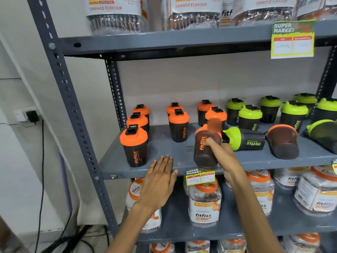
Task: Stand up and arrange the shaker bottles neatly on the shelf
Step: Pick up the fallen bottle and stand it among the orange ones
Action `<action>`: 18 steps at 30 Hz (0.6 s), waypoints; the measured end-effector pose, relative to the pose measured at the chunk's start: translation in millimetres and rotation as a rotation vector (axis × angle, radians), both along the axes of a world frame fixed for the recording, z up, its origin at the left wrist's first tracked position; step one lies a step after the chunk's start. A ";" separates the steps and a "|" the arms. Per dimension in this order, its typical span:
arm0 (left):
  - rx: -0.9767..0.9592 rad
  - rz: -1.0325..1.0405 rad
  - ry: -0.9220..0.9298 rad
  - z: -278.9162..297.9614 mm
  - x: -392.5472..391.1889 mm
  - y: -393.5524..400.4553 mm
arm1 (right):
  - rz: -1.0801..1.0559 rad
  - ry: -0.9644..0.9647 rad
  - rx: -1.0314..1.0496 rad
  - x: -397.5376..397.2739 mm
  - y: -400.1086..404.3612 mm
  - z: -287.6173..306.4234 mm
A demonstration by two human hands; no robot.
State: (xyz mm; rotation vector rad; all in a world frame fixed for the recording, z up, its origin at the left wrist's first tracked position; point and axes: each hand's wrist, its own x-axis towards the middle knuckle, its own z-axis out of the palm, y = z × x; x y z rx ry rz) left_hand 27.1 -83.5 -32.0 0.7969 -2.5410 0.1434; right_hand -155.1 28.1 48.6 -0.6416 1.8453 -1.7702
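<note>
My right hand (221,154) grips an orange-lidded black shaker bottle (204,148), tilted and blurred, just above the front of the grey middle shelf (164,159). My left hand (160,179) hovers open at the shelf's front edge, fingers spread, touching nothing. Several orange-lidded shakers stand upright on the left, one at the front left (135,145). Green-lidded shakers (249,116) stand at the back right. A green-lidded shaker (244,138) lies on its side beside my right hand, another orange one (282,141) lies further right, and a third green one (322,134) lies at the right edge.
A price tag (200,177) hangs on the shelf's front edge below the held bottle. Clear jars with orange lids (205,203) fill the shelf below, and more jars sit above. The slotted steel upright (73,110) stands left, with a wall socket and cables beyond it.
</note>
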 end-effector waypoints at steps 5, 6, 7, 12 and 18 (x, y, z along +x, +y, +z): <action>-0.005 0.003 0.019 -2.4 0.4 -3.0 | 0.047 0.118 -0.168 11.0 -4.3 8.1; -0.009 0.006 0.018 -2.7 0.2 -3.4 | 0.057 0.151 -0.178 11.6 -8.1 9.7; -0.012 0.010 0.016 -3.0 0.1 -3.3 | 0.075 0.184 -0.184 12.6 -12.0 11.6; -0.008 0.013 0.032 -4.4 -0.9 -2.7 | 0.208 0.297 -0.174 12.3 -37.6 15.5; -0.027 0.026 0.037 -6.6 -1.7 -2.7 | 0.294 0.320 -0.136 7.1 -60.4 -6.9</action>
